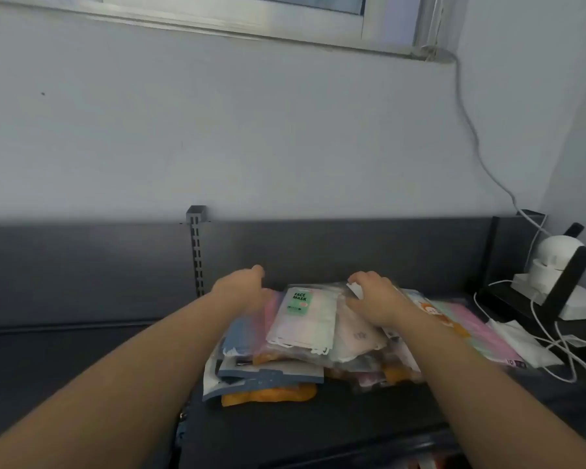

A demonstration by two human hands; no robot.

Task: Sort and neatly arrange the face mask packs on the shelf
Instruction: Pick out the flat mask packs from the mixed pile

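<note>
**Wall and shelf.** Pale wall (217, 130) w/ window frame (217, 18) along the top; 1 thin cable (471, 130) drops down it at R. Below is a dark matte shelf (318, 421) w/ flat back panel (352, 252) and 1 slotted metal upright (198, 262).

**Task items.** The pile (285, 363) of face mask packs lies flat on the shelf, centre, near the back panel. The packs are glossy soft film pouches, rectangular, overlapping and askew, so no exact count.

**Hands.** Your 2 bare forearms reach in from the bottom corners.
- Your L hand (242, 286) is at the pile's far L corner, fingers bent down behind it. Tips are hidden, so can't tell if it grasps anything.
- Your R hand (374, 301) grasps a clear pack (359, 333) on top of the pile, fingers curled over its far edge, thumb on its upper face.

**Single packs.**
- Between the hands: 1 pale top pack (305, 326) w/ green "FACE MASK" label (300, 301).
- Low in the pile: blue-grey pack (271, 375); orange pack (268, 394) at the front edge.
- R of the pile: 1 pastel pink pack (471, 330), flat, then 1 loose white mask (518, 343).

**Far R.** 1 white rounded device (555, 262), w/ white cables (555, 336) looped beside it.
</note>
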